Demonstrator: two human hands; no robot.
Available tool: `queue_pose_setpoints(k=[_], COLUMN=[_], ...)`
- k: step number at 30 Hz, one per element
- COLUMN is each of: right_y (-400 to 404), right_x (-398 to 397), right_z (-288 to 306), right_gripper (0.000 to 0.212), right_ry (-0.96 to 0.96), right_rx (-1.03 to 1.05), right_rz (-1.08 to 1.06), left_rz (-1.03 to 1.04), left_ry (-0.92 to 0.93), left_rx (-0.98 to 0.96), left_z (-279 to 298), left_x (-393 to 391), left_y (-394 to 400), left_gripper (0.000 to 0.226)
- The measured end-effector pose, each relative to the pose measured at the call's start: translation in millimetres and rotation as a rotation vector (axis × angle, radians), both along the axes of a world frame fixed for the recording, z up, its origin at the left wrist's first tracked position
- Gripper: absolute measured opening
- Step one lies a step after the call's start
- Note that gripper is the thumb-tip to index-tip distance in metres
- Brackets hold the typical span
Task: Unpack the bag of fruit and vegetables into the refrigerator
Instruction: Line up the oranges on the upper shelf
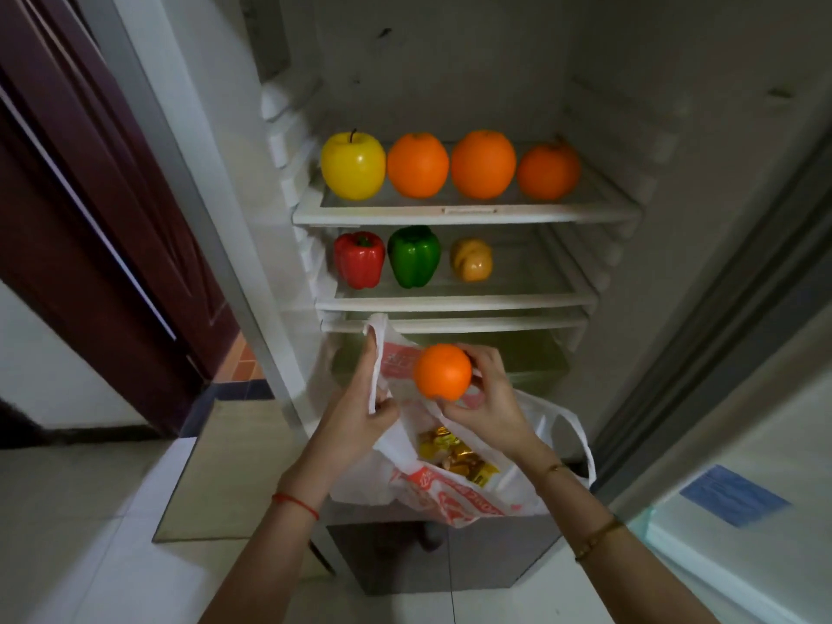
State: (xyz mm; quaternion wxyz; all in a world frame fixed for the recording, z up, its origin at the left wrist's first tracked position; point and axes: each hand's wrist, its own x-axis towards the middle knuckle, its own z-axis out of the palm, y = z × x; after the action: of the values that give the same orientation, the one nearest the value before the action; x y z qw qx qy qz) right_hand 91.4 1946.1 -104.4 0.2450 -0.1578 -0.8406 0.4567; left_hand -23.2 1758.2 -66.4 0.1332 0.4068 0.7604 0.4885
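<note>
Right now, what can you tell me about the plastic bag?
The plastic bag is thin, white and crinkled, printed in red-orange, with loop handles. It hangs open before the fridge's lower part. The left hand grips one handle; the other handle droops at right. Yellow wrapped items show inside. The right hand holds an orange above its mouth.

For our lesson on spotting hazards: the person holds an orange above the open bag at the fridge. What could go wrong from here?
1. The right hand holds the orange by the fingertips, so it might slip and drop.
2. The upper shelf already carries an apple and three oranges in a row; squeezing in another could nudge one off.
3. The left hand grips only one edge of the bag, which may sag and spill.
</note>
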Motion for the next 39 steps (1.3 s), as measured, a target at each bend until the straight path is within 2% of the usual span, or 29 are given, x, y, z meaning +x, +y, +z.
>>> queue_pose_setpoints(k=[3,9,13,18,21,26,31,35,39], right_y=[5,23,48,83,102,109,112,109,111], right_x=[7,17,15,4,-3,1,1,-5,-13], right_z=[37,115,168,223,245,256,239,234,229], right_gripper=[0.071,0.072,0.073,0.074,0.078,0.088,0.071,0.087,0.09], right_ry=[0.102,0.358,0.498,0.535,0.481,0.247,0.095,0.096,0.086], right_rx=[-0.021,-0.228,-0.195,-0.132,0.017,0.222,0.259,0.275,0.243], right_rz=[-0.059,-0.14,-0.245,-0.4,-0.445,-0.416,-0.442,-0.404,-0.356], left_rz=[-0.017,-0.075,-0.08,-0.058,-0.022,-0.011,-0.016,-0.015,-0.005], left_ry=[0.003,-0.052,-0.06,-0.073,-0.043,-0.027,-0.052,-0.046,-0.035], left_rx=[0.008,-0.006,-0.025,-0.055,-0.085,-0.07,-0.063,-0.066,-0.067], left_z=[4,10,14,14,15,17,19,18,16], left_x=[0,2,6,3,2,1,-2,-5,-8], left_y=[12,27,32,36,37,39,39,42,44], left_gripper=[0.101,0.102,0.104,0.107,0.108,0.11,0.109,0.109,0.11])
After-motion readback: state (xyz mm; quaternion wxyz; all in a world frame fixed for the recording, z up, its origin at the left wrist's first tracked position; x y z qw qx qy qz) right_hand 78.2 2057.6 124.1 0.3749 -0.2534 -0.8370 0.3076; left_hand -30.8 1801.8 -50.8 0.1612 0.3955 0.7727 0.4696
